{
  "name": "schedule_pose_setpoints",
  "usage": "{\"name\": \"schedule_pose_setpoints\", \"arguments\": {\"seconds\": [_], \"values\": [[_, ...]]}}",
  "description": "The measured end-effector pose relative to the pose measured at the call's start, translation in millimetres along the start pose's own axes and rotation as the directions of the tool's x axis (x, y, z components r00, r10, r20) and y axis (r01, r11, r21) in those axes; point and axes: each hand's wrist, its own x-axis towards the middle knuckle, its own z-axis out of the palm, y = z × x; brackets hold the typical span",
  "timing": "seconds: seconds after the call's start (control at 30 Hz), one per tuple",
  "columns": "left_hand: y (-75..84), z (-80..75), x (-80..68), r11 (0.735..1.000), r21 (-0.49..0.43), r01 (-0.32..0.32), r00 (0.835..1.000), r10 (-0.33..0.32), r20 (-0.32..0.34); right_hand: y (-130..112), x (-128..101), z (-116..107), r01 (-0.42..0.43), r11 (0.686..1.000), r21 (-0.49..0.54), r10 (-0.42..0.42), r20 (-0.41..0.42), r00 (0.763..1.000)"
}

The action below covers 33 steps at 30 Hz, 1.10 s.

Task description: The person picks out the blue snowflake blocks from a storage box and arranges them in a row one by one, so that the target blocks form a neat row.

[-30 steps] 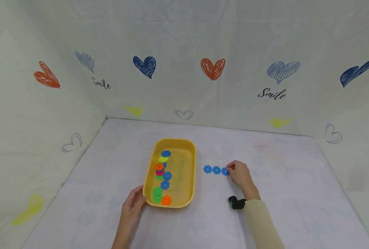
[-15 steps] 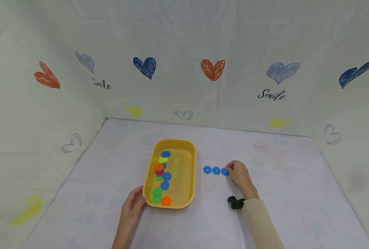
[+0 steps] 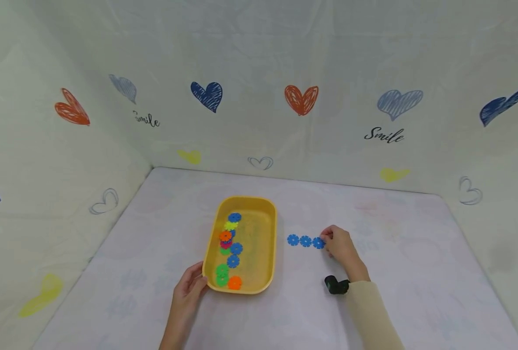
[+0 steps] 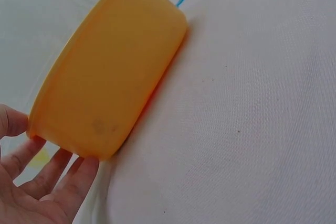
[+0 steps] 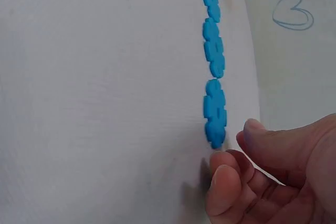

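Note:
A yellow tray [image 3: 274, 248] stands left of centre, its near left corner gripped by my left hand [image 3: 186, 292]. In the left wrist view, the thumb lies at the rim and the fingers [image 4: 79, 184] touch the outer wall. Three blue snowflake discs [image 3: 305, 241] lie flat in a row to the right of the tray. My right hand [image 3: 341, 249] is at the rightmost disc [image 5: 215, 113]. Thumb and forefinger are apart there, just off the disc's edge, with nothing seen between them.
Inside the tray lie several loose discs, such as an orange disc [image 3: 234, 283], a green disc [image 3: 222, 279] and a blue disc [image 3: 233, 261]. A black wrist-worn device [image 3: 336, 285] sits by the beige right sleeve [image 3: 372, 311]. A heart-printed curtain [image 3: 259, 97] borders the table.
My right hand has drawn slightly right and let go of the rightmost blue disc, which now shows more fully. The left hand keeps its grip on the tray. The head view has shifted slightly.

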Motion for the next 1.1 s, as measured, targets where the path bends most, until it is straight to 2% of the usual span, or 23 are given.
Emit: {"name": "schedule_pose_setpoints", "arguments": {"seconds": [0.23,0.47,0.6,0.93,1.1], "values": [[2.0,0.6,-1.7,1.0,-0.002,-0.002,1.0,0.002,-0.003,-17.4,-8.8,-17.4,0.089,0.996,-0.024,-0.09,-0.039,0.995],[1.5,0.6,-0.8,1.0,-0.011,-0.001,1.0,0.001,0.005,-41.5,-16.0,-23.2,0.241,0.97,0.027,-0.24,-0.038,0.97],[1.3,0.7,-0.4,1.0,-0.008,0.0,1.0,0.0,0.007,-59.2,-20.8,-20.1,0.296,0.953,0.064,-0.296,-0.009,0.955],[1.0,1.9,-1.7,1.0,-0.009,-0.012,1.0,0.012,-0.001,-104.1,-26.0,-0.5,0.338,0.928,0.158,-0.355,0.094,0.93],[1.2,1.9,-1.0,1.0,0.012,-0.012,1.0,0.012,-0.008,-122.4,-26.2,12.6,0.393,0.897,0.202,-0.425,0.151,0.892]]}}
